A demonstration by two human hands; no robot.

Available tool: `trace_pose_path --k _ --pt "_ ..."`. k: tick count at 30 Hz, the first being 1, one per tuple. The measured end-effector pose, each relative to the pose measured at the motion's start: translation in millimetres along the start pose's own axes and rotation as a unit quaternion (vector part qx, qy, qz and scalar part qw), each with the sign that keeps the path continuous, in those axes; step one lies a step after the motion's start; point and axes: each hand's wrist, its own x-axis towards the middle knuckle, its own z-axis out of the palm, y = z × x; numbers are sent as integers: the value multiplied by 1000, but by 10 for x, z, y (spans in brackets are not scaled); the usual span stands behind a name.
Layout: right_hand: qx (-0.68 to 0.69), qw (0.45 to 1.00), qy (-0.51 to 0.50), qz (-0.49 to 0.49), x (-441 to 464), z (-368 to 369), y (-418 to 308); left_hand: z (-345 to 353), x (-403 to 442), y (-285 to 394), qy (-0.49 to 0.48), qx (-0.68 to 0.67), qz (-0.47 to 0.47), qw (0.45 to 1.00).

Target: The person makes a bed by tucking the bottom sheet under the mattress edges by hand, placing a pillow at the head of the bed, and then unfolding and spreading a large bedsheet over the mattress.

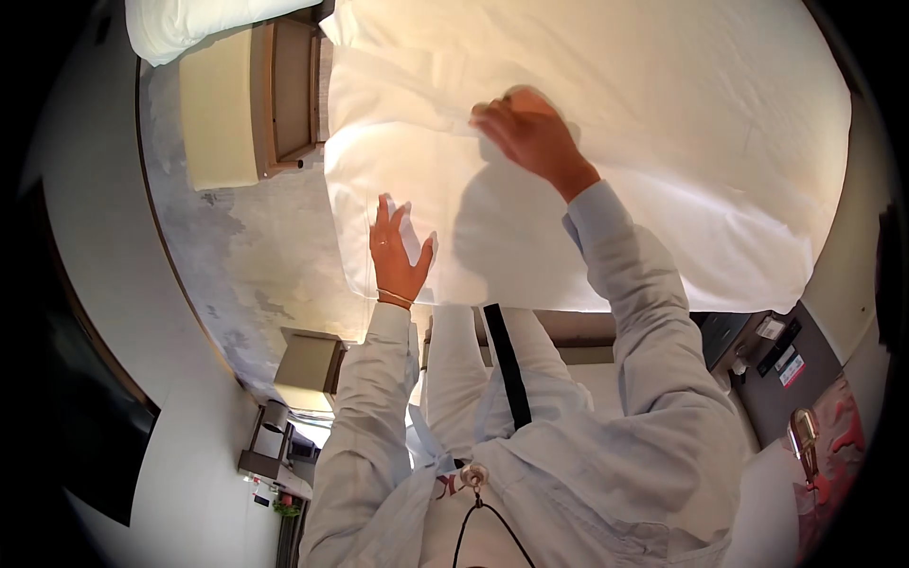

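Observation:
A white sheet (pixel 682 123) covers the bed in front of me, with soft creases along its left side. My left hand (pixel 401 256) is at the sheet's near left part, fingers apart and thumb out, holding nothing that I can see. Farther in over the sheet is my right hand (pixel 530 133), its fingers bent and smeared by motion. I cannot tell whether it touches the cloth or pinches any of it. Its shadow falls on the sheet below.
A white pillow or folded bedding (pixel 208 24) lies at the upper left. Beside the bed stands a cream and brown bedside cabinet (pixel 222 114). A smaller cabinet (pixel 308 369) is by the left wall. At the right is a dark counter (pixel 786 355) with cards on it.

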Motion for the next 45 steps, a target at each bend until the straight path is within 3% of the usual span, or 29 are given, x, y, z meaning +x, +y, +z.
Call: trace_pose_path --k 1,2,4,6,9,11,12,14,16,17,20,22,23,27,28,29,32,34,36,37,39,41,42,44,45 --pt "-34 997 -75 9 -18 -98 -142 -84 90 121 20 -20 23 999" --pt "-23 996 -81 9 -122 -42 -168 -135 183 222 18 -21 27 999" --pt "15 995 -82 62 -183 -121 -361 -245 405 374 80 49 152 984" --pt "17 997 -69 25 -274 -64 -452 -360 698 550 90 48 179 979" --pt "123 979 -113 117 -256 -216 -684 -405 1173 592 15 143 263 954" --pt "195 962 -123 148 -306 -254 -692 -382 1426 241 -159 255 341 891" --pt "197 961 -123 148 -352 -278 -678 -453 1485 147 -104 241 368 892" --pt "170 935 -217 222 -478 -330 -639 -691 1554 -189 -96 287 316 899" --pt "52 932 -293 208 -699 -280 -518 -964 1442 -336 -97 351 264 893" --pt "17 951 -260 168 -912 -211 -409 -1048 1357 -392 -97 357 261 892" --pt "7 940 -281 194 -1252 -281 -344 -1161 1143 -666 -127 427 220 868" --pt "-15 945 -238 223 -1396 -346 -363 -1099 1089 -997 -244 500 80 827" --pt "-17 947 -233 221 -1408 -384 -396 -1101 1009 -1202 -162 460 170 856" --pt "5 965 -155 210 -1491 -740 -683 -1465 725 -622 -68 437 134 887" --pt "11 972 -114 205 -1503 -828 -766 -1596 550 -514 -3 407 149 901" --pt "21 976 -106 190 -1540 -908 -842 -1691 370 -472 63 375 164 910" --pt "0 978 -115 175 -1757 -971 -1155 -1806 -209 -689 113 337 177 918" --pt "32 965 -147 214 -1954 -781 -1431 -1598 -394 -1052 114 345 186 913" --pt "49 966 -212 139 -2212 -568 -1606 -1471 -522 -1339 -32 439 63 896" --pt "40 968 -207 135 -2215 -580 -1715 -1533 -530 -1399 3 430 50 902" --pt "41 964 -201 167 -2253 -617 -1972 -1785 -497 -1518 160 469 162 854" --pt "32 970 -174 167 -2184 -707 -2084 -2163 -469 -1058 231 446 229 834" --pt "21 977 -122 175 -2116 -759 -2106 -2288 -549 -914 236 443 223 836" --pt "4 979 -108 172 -2073 -811 -2180 -2458 -765 -757 328 336 239 850" --pt "11 978 -93 186 -2108 -820 -2229 -2428 -926 -821 329 332 239 851"
